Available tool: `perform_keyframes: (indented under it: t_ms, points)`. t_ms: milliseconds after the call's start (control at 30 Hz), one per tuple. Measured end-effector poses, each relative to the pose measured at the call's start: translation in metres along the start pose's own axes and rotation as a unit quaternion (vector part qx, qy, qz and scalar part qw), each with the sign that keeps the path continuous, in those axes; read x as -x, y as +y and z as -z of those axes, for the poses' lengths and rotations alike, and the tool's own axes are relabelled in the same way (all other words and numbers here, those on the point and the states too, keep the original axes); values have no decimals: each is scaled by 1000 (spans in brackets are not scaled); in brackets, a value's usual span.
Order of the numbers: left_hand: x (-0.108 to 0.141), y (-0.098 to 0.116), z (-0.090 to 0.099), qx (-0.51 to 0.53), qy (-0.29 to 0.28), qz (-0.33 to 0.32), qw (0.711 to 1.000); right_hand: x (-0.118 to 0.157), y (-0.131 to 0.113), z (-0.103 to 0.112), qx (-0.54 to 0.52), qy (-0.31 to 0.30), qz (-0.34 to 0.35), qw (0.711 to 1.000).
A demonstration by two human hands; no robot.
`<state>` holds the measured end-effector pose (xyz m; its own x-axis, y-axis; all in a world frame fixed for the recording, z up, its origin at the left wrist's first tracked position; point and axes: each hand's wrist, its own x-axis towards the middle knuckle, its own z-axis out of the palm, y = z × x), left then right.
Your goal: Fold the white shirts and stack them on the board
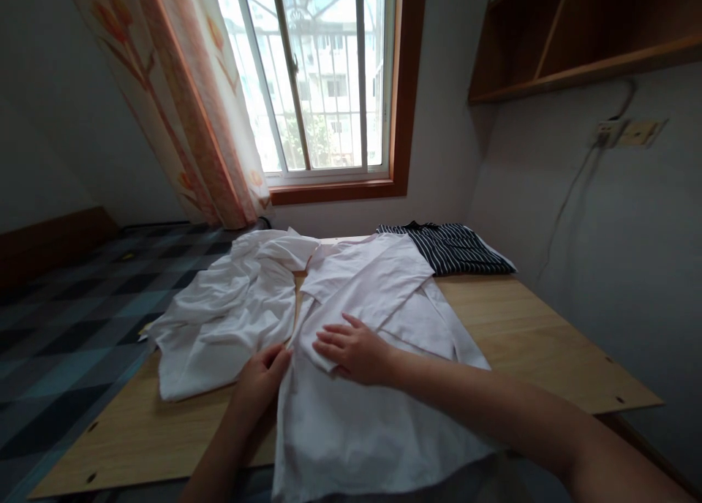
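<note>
A white shirt (340, 430) lies spread over the middle of the wooden board, its sleeves folded across the body and its lower end hanging at the near edge. My right hand (354, 348) rests on a sleeve with fingers spread, palm down. At the shirt's left edge, my left hand (266, 375) pinches the cloth between thumb and fingers. Just left of the shirt lies a crumpled white garment (230, 320), apart from both hands. Behind to the right is a folded black-and-white striped garment (461, 248).
The wooden board (526, 335) sits beside a bed with a checked cover (71, 327). A window (329, 79) and a floral curtain (180, 101) are behind. On the right wall are a shelf (581, 64) and a socket with a cable (608, 132).
</note>
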<state>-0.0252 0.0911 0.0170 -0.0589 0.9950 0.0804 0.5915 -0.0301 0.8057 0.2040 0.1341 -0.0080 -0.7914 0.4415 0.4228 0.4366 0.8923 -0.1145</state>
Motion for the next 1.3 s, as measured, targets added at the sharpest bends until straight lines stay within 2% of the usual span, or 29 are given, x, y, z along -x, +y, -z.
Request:
perform_keyframes:
  t_ms: [67,200,367,467,700,800,867,1000,1167,1300]
  points:
    - [1,0,-1,-18,6,-13,1000,0,-5,-1,-26,-29,6,999]
    - [5,3,-3,-55,4,-47,997,1,-8,2,-84,-42,2,996]
    - [8,9,-8,-102,5,-126,987,5,-10,2,-86,-44,21,995]
    - [9,12,-9,-133,9,-153,979,4,-11,1,-83,-58,16,995]
    - [8,10,-11,-140,17,-159,977,-20,-11,0,-89,-55,-73,992]
    - [8,10,-11,-145,15,-160,976,-31,-8,-1,-81,-51,-93,991]
    - [9,8,-11,-145,11,-157,977,-36,-5,-1,-87,-72,-100,989]
    - [8,5,-11,-144,7,-153,978,-38,-4,1,-99,-109,-99,984]
    - [8,5,-12,-156,11,-160,975,-32,-10,-7,-35,-70,-58,995]
    - [7,5,-14,-176,2,-164,971,-30,-16,-13,-8,-55,-57,997]
